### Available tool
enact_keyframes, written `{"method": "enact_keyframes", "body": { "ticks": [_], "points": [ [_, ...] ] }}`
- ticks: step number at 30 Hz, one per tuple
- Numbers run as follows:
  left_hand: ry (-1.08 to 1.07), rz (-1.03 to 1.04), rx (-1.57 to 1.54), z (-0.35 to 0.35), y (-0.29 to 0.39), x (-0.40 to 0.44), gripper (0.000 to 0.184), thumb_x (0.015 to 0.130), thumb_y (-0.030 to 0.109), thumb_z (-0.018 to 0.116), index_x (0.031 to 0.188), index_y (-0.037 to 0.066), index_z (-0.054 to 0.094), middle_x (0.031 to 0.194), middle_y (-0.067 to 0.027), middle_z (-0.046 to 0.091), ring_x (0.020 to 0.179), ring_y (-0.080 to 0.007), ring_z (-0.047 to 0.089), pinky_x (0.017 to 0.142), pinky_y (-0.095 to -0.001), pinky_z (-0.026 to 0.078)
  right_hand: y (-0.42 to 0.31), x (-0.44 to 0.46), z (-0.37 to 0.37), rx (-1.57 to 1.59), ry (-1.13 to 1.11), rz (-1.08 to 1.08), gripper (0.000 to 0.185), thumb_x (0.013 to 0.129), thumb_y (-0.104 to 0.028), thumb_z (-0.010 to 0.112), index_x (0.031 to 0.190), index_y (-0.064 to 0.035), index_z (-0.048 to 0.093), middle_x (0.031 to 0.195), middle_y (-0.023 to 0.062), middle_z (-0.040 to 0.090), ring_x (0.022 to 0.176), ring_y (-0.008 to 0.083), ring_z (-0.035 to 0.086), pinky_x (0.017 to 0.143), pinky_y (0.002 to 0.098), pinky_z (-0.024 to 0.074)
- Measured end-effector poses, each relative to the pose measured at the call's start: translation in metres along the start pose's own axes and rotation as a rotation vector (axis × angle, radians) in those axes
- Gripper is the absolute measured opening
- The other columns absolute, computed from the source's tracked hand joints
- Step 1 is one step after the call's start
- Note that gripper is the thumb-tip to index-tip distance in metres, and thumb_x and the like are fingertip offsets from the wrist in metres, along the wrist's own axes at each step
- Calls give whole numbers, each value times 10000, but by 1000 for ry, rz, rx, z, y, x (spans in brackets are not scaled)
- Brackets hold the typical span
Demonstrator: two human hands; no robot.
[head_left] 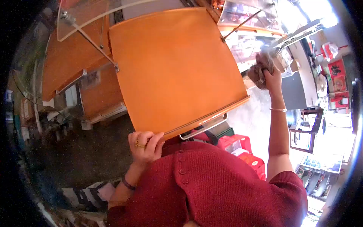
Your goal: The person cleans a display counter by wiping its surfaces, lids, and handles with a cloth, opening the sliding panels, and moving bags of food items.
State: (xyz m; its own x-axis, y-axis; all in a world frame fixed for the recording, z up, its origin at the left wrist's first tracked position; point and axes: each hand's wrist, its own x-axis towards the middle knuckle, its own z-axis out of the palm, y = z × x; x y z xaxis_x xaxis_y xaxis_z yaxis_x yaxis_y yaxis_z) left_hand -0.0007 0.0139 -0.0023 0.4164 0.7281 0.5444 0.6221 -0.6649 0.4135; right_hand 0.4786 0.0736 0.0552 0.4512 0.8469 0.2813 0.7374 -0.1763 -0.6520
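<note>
An orange panel with a raised front edge and a metal handle below it fills the middle of the view. My left hand, with a ring on one finger, grips the panel's near left corner. Out to the right, my right hand is closed on a crumpled brown cloth, held beyond the panel's right edge. Metal rods join the panel's sides to clear raised covers.
More orange panels with handles are at the left. Red boxes sit low beside my body. On the right are a grey panel, a dark-framed stand and red packets.
</note>
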Motion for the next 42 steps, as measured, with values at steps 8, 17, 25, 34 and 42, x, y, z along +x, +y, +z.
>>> {"method": "enact_keyframes", "body": {
  "ticks": [8, 17, 25, 34, 42],
  "points": [
    [22, 76, 38, 3, -8, -1, 241, 665, 149, 751, 883, 130, 653, 879, -23, 505, 803, -225, 465, 698, -368, 366, -216, -135, 156, -158, -547, -1079, 360, 707, -196, 613, 1064, -151, 631, 1126, 41, 574, 1123, 252, 495, 900, 429, 425],
    [41, 104, 0, 5, -13, -5, 266, 693, 164, 768, 913, 154, 619, 887, 6, 508, 810, -197, 457, 711, -352, 355, -41, -51, 41, -369, -300, -406, 469, 580, -31, 656, 1037, -133, 674, 1153, 91, 601, 1073, 292, 551, 909, 388, 461],
    [135, 55, 76, 10, -36, 44, 233, 648, 152, 775, 823, 168, 621, 887, 14, 517, 849, -201, 463, 733, -360, 349, 40, -124, -8, 538, -427, 436, 446, 739, -11, 528, 1181, 32, 564, 1066, 67, 635, 950, 160, 589, 876, 297, 468],
    [140, 25, 330, 28, -58, 101, 115, 707, 98, 708, 768, 116, 613, 773, -3, 526, 782, -216, 497, 684, -359, 358, -105, -93, 142, 900, -844, 235, 453, 749, -17, 554, 1196, 42, 516, 1080, 72, 613, 981, 158, 566, 898, 293, 450],
    [34, -65, 16, 51, -66, 80, 90, 765, 88, 659, 842, 70, 615, 833, -72, 570, 836, -273, 541, 754, -400, 411, -139, -57, 178, 785, -879, 192, 417, 746, -76, 555, 1137, 68, 549, 984, 97, 637, 919, 180, 588, 823, 301, 469]
  ]
}}
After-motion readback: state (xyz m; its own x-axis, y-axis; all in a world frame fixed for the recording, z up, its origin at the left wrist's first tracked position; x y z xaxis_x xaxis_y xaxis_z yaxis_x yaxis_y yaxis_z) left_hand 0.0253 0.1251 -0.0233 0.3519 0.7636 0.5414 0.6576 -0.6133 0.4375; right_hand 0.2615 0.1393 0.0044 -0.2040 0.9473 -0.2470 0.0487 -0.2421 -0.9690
